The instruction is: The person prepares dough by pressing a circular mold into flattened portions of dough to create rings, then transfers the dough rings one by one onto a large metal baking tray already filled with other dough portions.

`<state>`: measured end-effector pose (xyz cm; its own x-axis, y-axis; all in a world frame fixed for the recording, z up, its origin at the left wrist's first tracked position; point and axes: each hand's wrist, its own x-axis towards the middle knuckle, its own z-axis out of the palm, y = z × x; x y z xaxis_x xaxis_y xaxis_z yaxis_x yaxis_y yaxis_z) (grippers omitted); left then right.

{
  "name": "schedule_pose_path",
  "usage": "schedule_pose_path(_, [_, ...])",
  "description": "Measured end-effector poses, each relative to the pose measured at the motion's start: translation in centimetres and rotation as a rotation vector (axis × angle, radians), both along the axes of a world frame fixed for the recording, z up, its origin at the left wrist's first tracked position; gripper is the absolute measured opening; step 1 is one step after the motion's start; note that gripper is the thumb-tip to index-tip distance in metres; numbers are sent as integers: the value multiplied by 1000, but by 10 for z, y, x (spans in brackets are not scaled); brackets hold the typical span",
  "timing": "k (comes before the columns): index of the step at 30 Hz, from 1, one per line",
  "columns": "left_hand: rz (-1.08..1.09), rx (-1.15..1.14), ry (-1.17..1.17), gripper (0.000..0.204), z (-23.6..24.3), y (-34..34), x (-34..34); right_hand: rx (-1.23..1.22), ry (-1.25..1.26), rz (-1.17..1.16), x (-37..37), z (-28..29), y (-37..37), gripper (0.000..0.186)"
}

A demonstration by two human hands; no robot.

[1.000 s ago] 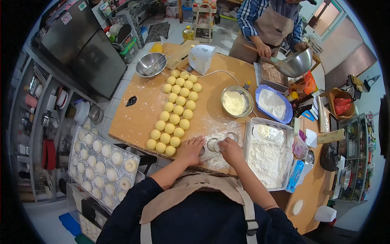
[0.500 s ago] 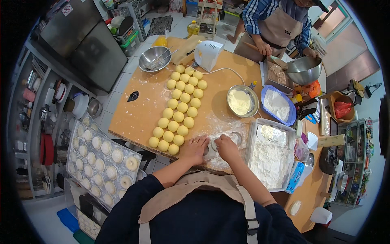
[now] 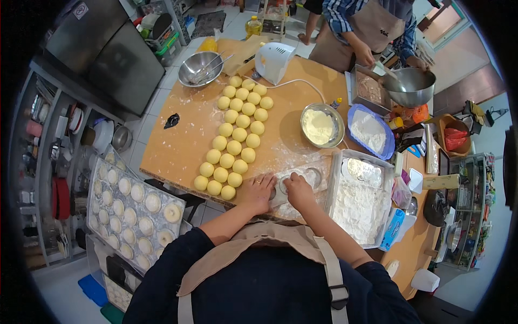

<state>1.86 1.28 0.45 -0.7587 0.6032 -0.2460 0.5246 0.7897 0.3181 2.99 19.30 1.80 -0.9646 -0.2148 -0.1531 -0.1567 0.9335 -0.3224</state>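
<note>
My left hand point(image 3: 258, 191) lies flat with its fingers stretched out, at the left end of a pale, floury strip with round openings point(image 3: 313, 176). My right hand point(image 3: 298, 191) is closed, its fingertips pressed down over one of the round openings. What they pinch, if anything, is hidden beneath them. Left of my hands, rows of smooth yellow dough balls point(image 3: 233, 147) run up the wooden table point(image 3: 162, 146). Beside my right forearm stands a tray of white flour point(image 3: 356, 211), with a round metallic-looking lid or disc point(image 3: 355, 168) at its far end.
A floured tray of shaped dough rounds point(image 3: 141, 208) sits at the left. Beyond the flour are a steel bowl of pale powder point(image 3: 322, 125) and a blue tray point(image 3: 371, 132). A hand mixer point(image 3: 274, 62) and whisk bowl point(image 3: 200, 69) stand farther back. A co-worker point(image 3: 367, 32) holds a mixing bowl point(image 3: 409, 87).
My hands stay at nearly the same spot on the strip, while the view shifts slightly. Across the table, the co-worker's spatula has moved from the brown-filled pan to the mixing bowl.
</note>
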Motion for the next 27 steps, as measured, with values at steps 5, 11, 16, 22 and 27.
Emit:
schedule_pose_path(5, [-12, -1, 6, 106, 1, 0, -2, 2, -41, -11, -9, 9, 7, 18])
schedule_pose_path(11, [-13, 11, -27, 104, 0, -4, 0, -269, 41, -140, -14, 35, 38, 30])
schedule_pose_path(16, [-26, -12, -30, 104, 10, -3, 0, -214, -53, -179, -4, 31, 41, 30])
schedule_pose_path(22, [-14, -22, -34, 108, 9, -5, 2, -124, -103, -105, 3, 26, 11, 22])
schedule_pose_path(27, [-22, -43, -52, 108, 12, -3, 1, -61, -97, -11, -2, 28, 4, 14])
